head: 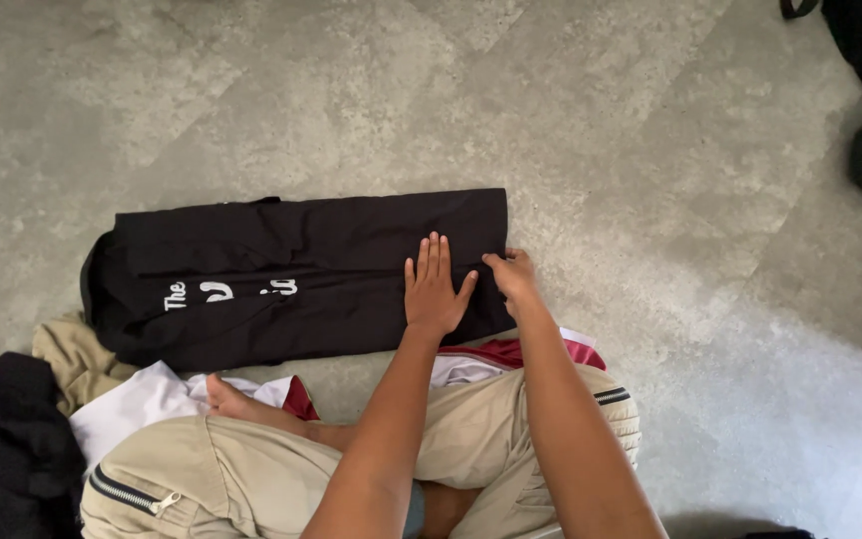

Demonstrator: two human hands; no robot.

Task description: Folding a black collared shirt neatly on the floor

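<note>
Your left hand (434,289) lies spread flat on the black fabric garment with white lettering (296,274), folded long on the grey stone floor (650,200), while your right hand (513,274) pinches its right edge, so the fold is mid-way.

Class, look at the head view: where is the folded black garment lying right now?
The folded black garment lies centre-left on the grey floor, under the left hand and right hand at its right end.

Both hands (471,284) rest on the garment's (281,274) right end.
</note>
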